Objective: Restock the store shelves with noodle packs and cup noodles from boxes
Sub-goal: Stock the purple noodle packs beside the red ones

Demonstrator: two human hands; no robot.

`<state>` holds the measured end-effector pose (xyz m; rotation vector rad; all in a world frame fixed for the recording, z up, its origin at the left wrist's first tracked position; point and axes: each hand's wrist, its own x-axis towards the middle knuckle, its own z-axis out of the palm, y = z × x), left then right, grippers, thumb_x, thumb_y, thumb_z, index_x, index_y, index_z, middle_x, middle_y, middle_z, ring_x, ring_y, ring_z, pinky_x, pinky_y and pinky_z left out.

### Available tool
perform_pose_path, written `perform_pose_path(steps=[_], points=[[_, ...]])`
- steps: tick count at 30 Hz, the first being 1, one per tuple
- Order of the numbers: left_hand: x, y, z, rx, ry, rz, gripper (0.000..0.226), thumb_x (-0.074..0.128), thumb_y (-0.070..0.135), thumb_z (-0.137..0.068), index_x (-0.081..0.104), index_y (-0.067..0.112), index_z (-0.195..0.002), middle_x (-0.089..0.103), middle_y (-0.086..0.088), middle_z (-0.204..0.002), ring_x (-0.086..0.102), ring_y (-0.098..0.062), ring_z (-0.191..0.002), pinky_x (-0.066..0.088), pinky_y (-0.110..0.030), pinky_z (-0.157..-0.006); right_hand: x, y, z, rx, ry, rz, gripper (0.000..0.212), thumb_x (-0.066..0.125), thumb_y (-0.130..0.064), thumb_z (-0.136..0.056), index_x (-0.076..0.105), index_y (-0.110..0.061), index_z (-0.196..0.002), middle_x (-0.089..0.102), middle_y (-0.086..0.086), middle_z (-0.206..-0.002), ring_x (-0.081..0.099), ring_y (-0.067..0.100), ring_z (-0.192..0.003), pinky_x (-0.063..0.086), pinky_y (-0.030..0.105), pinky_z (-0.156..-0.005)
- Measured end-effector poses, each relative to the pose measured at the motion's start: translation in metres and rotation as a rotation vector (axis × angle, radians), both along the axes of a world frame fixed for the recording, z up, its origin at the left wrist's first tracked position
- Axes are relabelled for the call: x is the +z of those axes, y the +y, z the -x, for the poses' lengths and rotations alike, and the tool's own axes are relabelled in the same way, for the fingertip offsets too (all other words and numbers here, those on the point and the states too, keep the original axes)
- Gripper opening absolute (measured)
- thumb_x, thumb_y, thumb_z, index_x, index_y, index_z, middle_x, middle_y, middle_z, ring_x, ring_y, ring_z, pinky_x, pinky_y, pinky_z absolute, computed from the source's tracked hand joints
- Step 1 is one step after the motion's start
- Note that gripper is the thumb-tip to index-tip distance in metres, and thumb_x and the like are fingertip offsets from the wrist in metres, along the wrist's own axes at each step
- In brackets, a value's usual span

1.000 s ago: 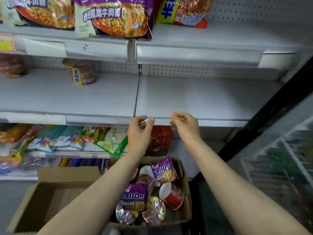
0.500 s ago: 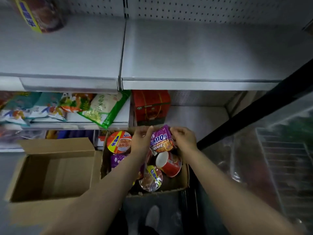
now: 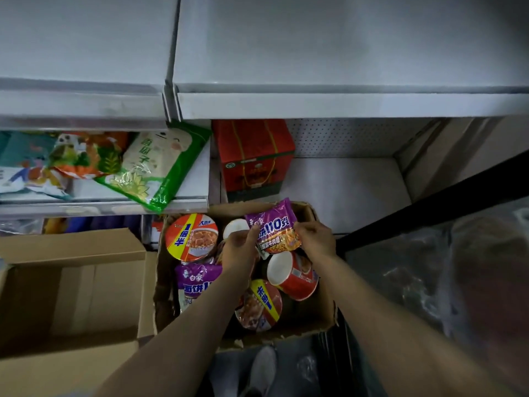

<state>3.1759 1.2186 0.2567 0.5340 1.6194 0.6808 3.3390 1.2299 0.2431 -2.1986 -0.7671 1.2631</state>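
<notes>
Grey store shelf (image 3: 329, 53), its two broad boards spanning the top of the view, stands bare — judged to be the likely destination for the stock below. Beneath it a lower shelf (image 3: 343, 190) carries a red carton (image 3: 253, 156) at its left end, and to the left a further board holds snack bags, among them a green-edged bag (image 3: 154, 164).

Two cardboard boxes sit on the floor side by side: an open box (image 3: 71, 282) on the left, showing nothing inside from this angle, and the stock box (image 3: 317, 325) at centre, filled with cup noodles and purple packs lying at mixed angles.

Both forearms reach down and forward into the stock box. The left hand (image 3: 239, 250) and the right hand (image 3: 315, 239) hold one purple noodle pack (image 3: 274, 227) between them at the box's far end — each set of fingers pinches a side edge, and the pack tilts face-up just above the cups.

Step in hand, as judged: lifting this pack out. It goes best raised straight up, clear of the large bowl noodle (image 3: 191, 236) and the red cup (image 3: 292, 275), with a light edge grip so the noodle cake inside is not crushed; a flat placement near the back of the bare shelf leaves room for more.
</notes>
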Motion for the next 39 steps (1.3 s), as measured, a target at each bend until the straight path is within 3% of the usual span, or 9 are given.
perform_pose_path(steps=[6, 10, 12, 14, 17, 20, 25, 35, 39], points=[[-0.049, 0.014, 0.0, 0.013, -0.039, 0.032, 0.026, 0.06, 0.045, -0.097, 0.055, 0.024, -0.112, 0.055, 0.013, -0.091, 0.053, -0.004, -0.082, 0.045, -0.03, -0.071, -0.063, 0.018, -0.003, 0.082, -0.171, 0.042, 0.031, 0.06, -0.049, -0.096, 0.067, -0.026, -0.115, 0.07, -0.001, -0.112, 0.065, 0.019, -0.094, 0.054, 0.038, -0.087], [-0.073, 0.02, 0.0, -0.013, -0.046, 0.02, 0.027, 0.058, 0.045, -0.098, 0.056, 0.024, -0.114, 0.056, 0.013, -0.092, 0.052, -0.002, -0.082, 0.041, -0.025, -0.063, -0.082, 0.028, -0.004, 0.125, -0.222, 0.077, 0.04, 0.054, -0.049, -0.1, 0.061, -0.024, -0.129, 0.067, 0.001, -0.126, 0.064, 0.021, -0.103, 0.044, 0.018, -0.069], [-0.085, 0.022, 0.001, -0.028, -0.045, 0.016, 0.026, 0.058, 0.046, -0.098, 0.056, 0.025, -0.113, 0.058, 0.012, -0.094, 0.053, -0.002, -0.082, 0.041, -0.025, -0.064, -0.086, 0.033, -0.004, 0.086, -0.202, 0.098, 0.045, 0.053, -0.041, -0.103, 0.053, -0.017, -0.141, 0.061, 0.005, -0.134, 0.06, 0.026, -0.12, 0.036, 0.018, -0.066], [-0.092, 0.023, 0.001, -0.039, -0.049, 0.015, 0.026, 0.057, 0.046, -0.098, 0.056, 0.025, -0.113, 0.058, 0.012, -0.094, 0.053, -0.001, -0.082, 0.041, -0.024, -0.064, -0.098, 0.038, -0.004, 0.059, -0.201, 0.105, 0.052, 0.056, -0.04, -0.102, 0.048, -0.016, -0.147, 0.059, 0.007, -0.139, 0.056, 0.029, -0.127, 0.042, 0.027, -0.083], [-0.102, 0.025, 0.002, -0.04, -0.069, 0.026, 0.023, 0.056, 0.046, -0.099, 0.055, 0.026, -0.111, 0.056, 0.012, -0.093, 0.052, -0.001, -0.082, 0.039, -0.023, -0.061, -0.118, 0.046, 0.0, 0.015, -0.171, 0.106, 0.056, 0.064, -0.041, -0.096, 0.05, -0.014, -0.143, 0.063, 0.009, -0.135, 0.062, 0.031, -0.121, 0.05, 0.04, -0.097], [-0.106, 0.026, 0.006, -0.039, -0.074, 0.037, 0.02, 0.057, 0.045, -0.099, 0.054, 0.028, -0.108, 0.056, 0.012, -0.093, 0.053, -0.004, -0.083, 0.042, -0.024, -0.064, -0.131, 0.051, 0.003, 0.028, -0.124, 0.126, 0.049, 0.068, -0.04, -0.094, 0.058, -0.014, -0.134, 0.068, 0.008, -0.125, 0.066, 0.031, -0.113, 0.054, 0.038, -0.089], [-0.127, 0.023, 0.018, -0.049, -0.054, 0.061, 0.031, 0.061, 0.056, -0.092, 0.057, 0.032, -0.11, 0.06, 0.006, -0.108, 0.059, -0.024, -0.112, 0.048, -0.051, -0.102, -0.156, 0.049, 0.006, 0.108, -0.249, 0.216, 0.067, 0.083, -0.05, -0.074, 0.06, -0.017, -0.127, 0.068, 0.01, -0.123, 0.065, 0.031, -0.112, 0.055, 0.046, -0.094], [-0.101, 0.015, 0.035, -0.001, -0.033, 0.049, 0.035, 0.063, 0.054, -0.092, 0.06, 0.025, -0.111, 0.065, -0.005, -0.117, 0.062, -0.028, -0.113, 0.051, -0.053, -0.101, -0.126, 0.025, 0.011, 0.059, -0.212, 0.134, 0.058, 0.08, -0.038, -0.083, 0.057, -0.02, -0.133, 0.068, 0.012, -0.124, 0.063, 0.037, -0.116, 0.051, 0.046, -0.096], [-0.068, 0.015, 0.042, -0.002, -0.017, 0.007, 0.02, 0.062, 0.049, -0.095, 0.06, 0.029, -0.094, 0.069, -0.002, -0.104, 0.067, -0.024, -0.101, 0.055, -0.048, -0.094, -0.088, 0.008, 0.005, -0.067, 0.0, 0.03, 0.036, 0.084, -0.046, -0.075, 0.063, -0.044, -0.104, 0.072, -0.006, -0.107, 0.07, 0.025, -0.105, 0.055, 0.053, -0.096]])
